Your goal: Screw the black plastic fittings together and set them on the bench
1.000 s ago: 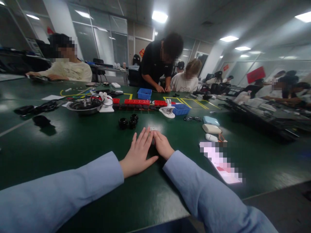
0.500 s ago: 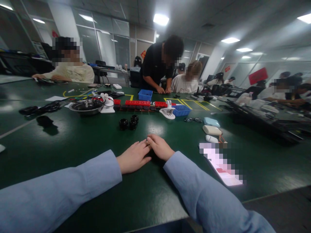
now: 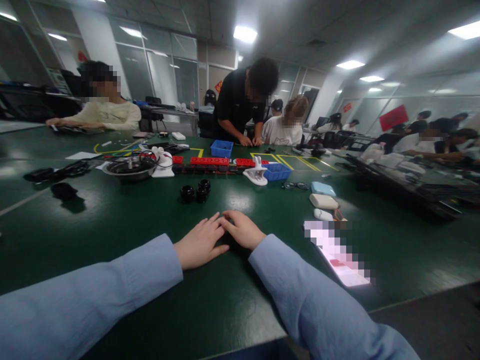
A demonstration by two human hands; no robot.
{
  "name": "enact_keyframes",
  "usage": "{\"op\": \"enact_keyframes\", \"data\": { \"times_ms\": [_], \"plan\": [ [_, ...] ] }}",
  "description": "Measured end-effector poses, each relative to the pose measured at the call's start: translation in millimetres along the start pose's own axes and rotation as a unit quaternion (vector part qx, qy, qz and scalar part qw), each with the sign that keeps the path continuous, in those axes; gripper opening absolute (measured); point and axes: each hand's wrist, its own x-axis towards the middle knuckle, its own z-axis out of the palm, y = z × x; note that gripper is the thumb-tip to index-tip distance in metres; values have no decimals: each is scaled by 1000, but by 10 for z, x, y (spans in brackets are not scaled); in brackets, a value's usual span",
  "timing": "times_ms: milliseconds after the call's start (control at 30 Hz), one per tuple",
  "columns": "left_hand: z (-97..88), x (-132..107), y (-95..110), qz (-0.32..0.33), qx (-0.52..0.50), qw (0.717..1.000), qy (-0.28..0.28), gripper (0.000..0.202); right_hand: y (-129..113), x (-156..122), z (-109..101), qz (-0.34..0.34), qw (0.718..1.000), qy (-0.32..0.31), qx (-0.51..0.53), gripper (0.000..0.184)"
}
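My left hand (image 3: 200, 242) lies palm down on the green table (image 3: 123, 220), fingers stretched flat and slightly apart. My right hand (image 3: 242, 229) rests palm down beside it with its fingers loosely together. The fingertips of both hands meet. Nothing shows in either hand. Both arms wear light blue sleeves. Three small black cylindrical parts (image 3: 195, 192) stand just beyond my hands.
A phone (image 3: 337, 252) lies at my right, with white cases (image 3: 324, 201), a light blue case (image 3: 323, 188) and glasses (image 3: 295, 185) behind it. Farther back are red blocks (image 3: 210, 161), blue bins (image 3: 276, 171), a white clamp (image 3: 255, 173) and a metal bowl (image 3: 129, 167). Several people work across the table.
Both hands drew back toward me across the table. My left hand's fingers, earlier stretched far forward, now lie closer in and meet the right hand's fingertips.
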Motion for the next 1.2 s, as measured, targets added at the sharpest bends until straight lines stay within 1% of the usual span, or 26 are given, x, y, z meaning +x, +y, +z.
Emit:
{"op": "enact_keyframes", "data": {
  "times_ms": [67, 167, 267, 333, 400, 500, 600, 667, 767, 800, 867, 900, 967, 1033, 1067, 1133, 1200],
  "plan": [
    [-22, -12, -4, -10, 3, 1000, -7, 53, 5, 0, -1, 2, 1000, 0, -2, 30],
    [-42, -70, -62, -22, -4, 1000, -12, 49, 16, 0, -1, 8, 1000, -2, -6, 33],
    [-67, -180, -195, -32, -17, 999, -29, 49, 29, 0, 5, 12, 1000, -6, -10, 37],
    [-101, -268, -340, -46, -25, 998, -39, 52, 39, -1, 8, 13, 1000, -9, -11, 37],
    [-150, -360, -550, -73, -31, 995, -55, 54, 48, -1, 8, 13, 1000, -12, -12, 37],
    [-234, -518, -984, -131, -48, 987, -85, 58, 59, 0, 3, 13, 1000, -17, -14, 38],
    [-302, -710, -1451, -174, -62, 980, -68, 61, 68, 0, -1, 14, 1000, -22, -14, 37],
    [-331, -839, -1705, -202, -54, 976, -56, 64, 73, -1, -1, 14, 1000, -23, -13, 37],
    [-363, -998, -1972, -242, -34, 970, -12, 60, 80, -1, -2, 11, 1000, -25, -9, 36],
    [-377, -1043, -2040, -261, -23, 965, 14, 58, 82, 0, -3, 10, 1000, -26, -7, 36],
    [-422, -1133, -2163, -309, 10, 947, 87, 57, 83, 2, -8, 6, 1000, -28, -5, 36],
    [-454, -1183, -2221, -337, 30, 932, 132, 58, 82, 2, -10, 5, 1000, -29, -4, 35],
    [-530, -1299, -2333, -388, 69, 892, 222, 58, 81, -1, -11, 2, 999, -32, -2, 33],
    [-603, -1428, -2441, -429, 97, 850, 289, 53, 84, -5, -1, 5, 999, -33, -2, 34],
    [-631, -1491, -2492, -447, 106, 832, 311, 51, 89, -7, 8, 9, 999, -31, -2, 35],
    [-664, -1594, -2587, -477, 114, 805, 336, 48, 104, -10, 29, 18, 999, -27, -3, 39],
    [-671, -1651, -2675, -503, 114, 782, 350, 52, 119, -12, 45, 26, 999, -25, -3, 42]
  ]
}}
